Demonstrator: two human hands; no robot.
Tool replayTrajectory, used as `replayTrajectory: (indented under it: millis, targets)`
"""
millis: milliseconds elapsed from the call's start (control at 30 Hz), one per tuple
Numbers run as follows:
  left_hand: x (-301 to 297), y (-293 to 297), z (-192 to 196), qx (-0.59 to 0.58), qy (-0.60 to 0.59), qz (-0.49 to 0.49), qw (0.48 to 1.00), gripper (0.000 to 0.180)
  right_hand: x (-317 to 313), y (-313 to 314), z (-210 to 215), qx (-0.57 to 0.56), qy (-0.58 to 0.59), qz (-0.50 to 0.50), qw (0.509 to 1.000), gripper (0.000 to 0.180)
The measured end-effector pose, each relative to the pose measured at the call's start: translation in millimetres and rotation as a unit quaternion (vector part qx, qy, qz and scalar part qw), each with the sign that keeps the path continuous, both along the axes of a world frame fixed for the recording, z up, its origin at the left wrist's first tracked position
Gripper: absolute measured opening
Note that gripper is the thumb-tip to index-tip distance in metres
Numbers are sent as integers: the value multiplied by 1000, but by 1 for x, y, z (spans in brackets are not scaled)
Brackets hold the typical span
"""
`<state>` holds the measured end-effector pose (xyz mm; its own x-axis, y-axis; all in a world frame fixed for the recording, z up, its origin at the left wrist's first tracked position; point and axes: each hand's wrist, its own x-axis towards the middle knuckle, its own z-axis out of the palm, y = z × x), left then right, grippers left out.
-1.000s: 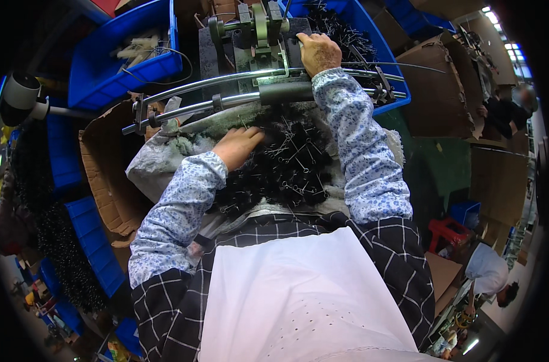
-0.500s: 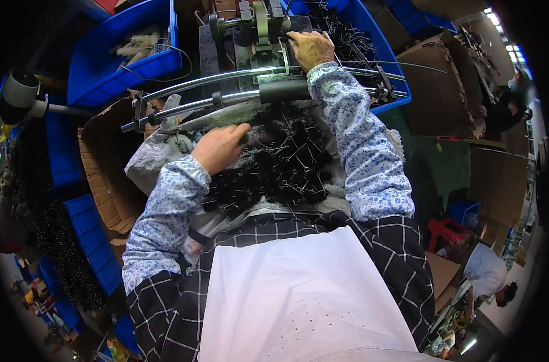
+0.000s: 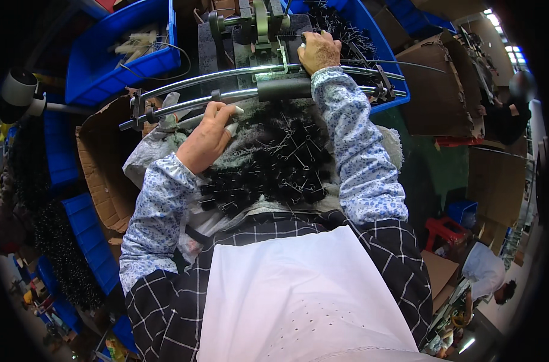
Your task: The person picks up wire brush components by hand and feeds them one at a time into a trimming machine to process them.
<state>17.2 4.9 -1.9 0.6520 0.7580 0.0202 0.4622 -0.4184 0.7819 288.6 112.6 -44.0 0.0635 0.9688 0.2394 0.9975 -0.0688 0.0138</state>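
From my remote seat I find the heap of black brushes [image 3: 295, 161] at the middle of the dial, on a whitish cloth [image 3: 140, 155] over the wearer's lap, its looped wire stems jutting every way. Off its 10 o'clock edge hangs the left hand [image 3: 206, 142], the grip spread: thumb and finger, both white-tipped, stand apart, and I see nothing between them. Between 12 and 1 o'clock, past two metal rods [image 3: 196, 79], the right hand [image 3: 321, 53] curls at the edge of the machine [image 3: 244, 51]; its knuckles hide most of the fingertips, so I cannot tell whether that grip pinches anything.

Tangling looks the likeliest trouble to me: loops and bristles could hook together, so one lifted brush might drag others off the cloth. I would also mind the right hand, near the machine's wheel [image 3: 261, 27], where a slip or loose sleeve [image 3: 368, 157] could snag.

The rods bar the way from 10 to 2 o'clock, and the right forearm crosses over them. The left hand has room toward 9 o'clock, as far as the cardboard box [image 3: 108, 169]. A blue bin [image 3: 380, 45] at 1 o'clock crowds the right wrist; green floor [image 3: 428, 166] shows at 3 o'clock, giving that elbow space to swing out
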Motion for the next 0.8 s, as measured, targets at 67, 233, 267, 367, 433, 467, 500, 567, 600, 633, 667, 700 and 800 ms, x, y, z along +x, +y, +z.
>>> replayTrajectory:
  millis: [67,233,267,367,433,467,500,567,600,633,667,700,800]
  targets:
    - [-1,2,8,-5,5,-3,1000,41,-7,2,-1,2,24,6,1000,34]
    - [-5,3,19,8,-4,4,1000,41,-39,7,-6,51,17,25,998,21]
    - [-5,4,20,31,-14,7,999,41,-46,8,-8,54,16,28,998,19]
    - [-5,5,23,-3,-37,20,999,40,-59,11,-11,71,3,36,997,17]
    - [-7,5,25,-5,-34,31,999,39,-57,8,-9,53,1,41,998,17]
    - [-9,5,25,-7,-31,42,999,37,-54,8,-7,45,-9,38,998,18]
    - [-11,6,22,-8,-32,42,999,37,-48,6,-3,23,-13,34,999,18]
    - [-15,8,18,5,-46,47,998,33,-27,4,2,-9,-10,21,1000,20]
    - [-16,8,18,19,-49,44,998,31,-15,4,0,-5,4,19,1000,24]
    - [-18,10,19,17,-47,48,998,31,-7,4,0,7,-11,19,1000,28]
    - [-19,12,20,43,-50,32,997,32,2,6,-3,10,-17,29,999,24]
    - [-19,15,20,70,-53,17,996,32,10,10,-6,14,-23,40,999,23]
    - [-19,19,20,30,-43,11,999,34,25,26,6,-1,65,10,998,26]
